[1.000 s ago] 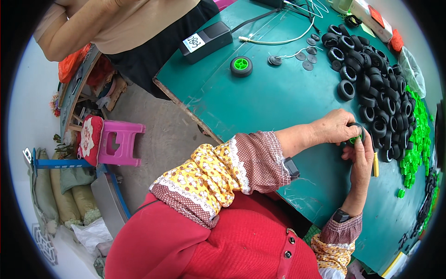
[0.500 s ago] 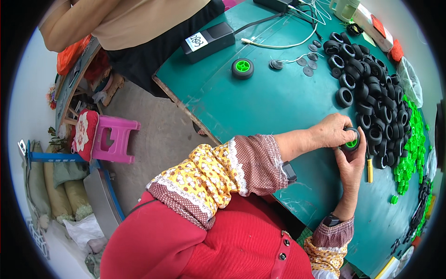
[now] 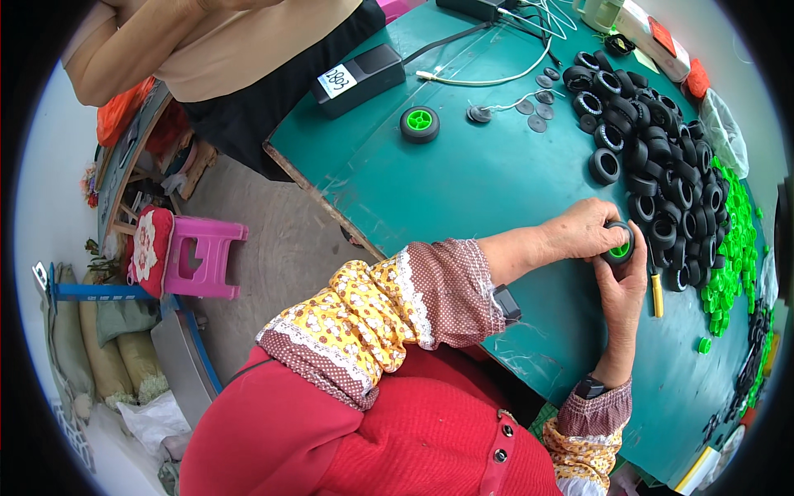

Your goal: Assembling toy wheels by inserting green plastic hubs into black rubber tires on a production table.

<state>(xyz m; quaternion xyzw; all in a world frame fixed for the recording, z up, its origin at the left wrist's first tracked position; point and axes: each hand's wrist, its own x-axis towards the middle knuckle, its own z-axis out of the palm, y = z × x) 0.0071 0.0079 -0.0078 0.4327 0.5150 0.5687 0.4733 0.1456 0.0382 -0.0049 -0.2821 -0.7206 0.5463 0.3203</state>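
Observation:
A small toy wheel [image 3: 622, 250], a black tyre with a bright green hub, is between my two hands above the green table. My left hand [image 3: 585, 229] is closed on its left side, with the fingers curled over the rim and hub. From below and the right, my right hand [image 3: 624, 288] grips it between the thumb and the other fingers. A screwdriver-like tool with a yellow handle [image 3: 657, 296] lies just right of my right hand. Beyond it spreads a heap of loose black tyres [image 3: 662, 161], with a pile of green hubs [image 3: 728, 248] alongside.
A finished-looking wheel [image 3: 420, 124] rests farther off on the table [image 3: 496, 174]. Near it are several dark discs [image 3: 536, 123], a white cable [image 3: 463, 80] and a black box [image 3: 364, 78]. A person [image 3: 273, 50] stands at the far left edge; a pink stool [image 3: 203, 256] is on the floor.
Both hands still hold the wheel, which is tilted slightly differently, with more of its green hub showing. The whole view has shifted a little.

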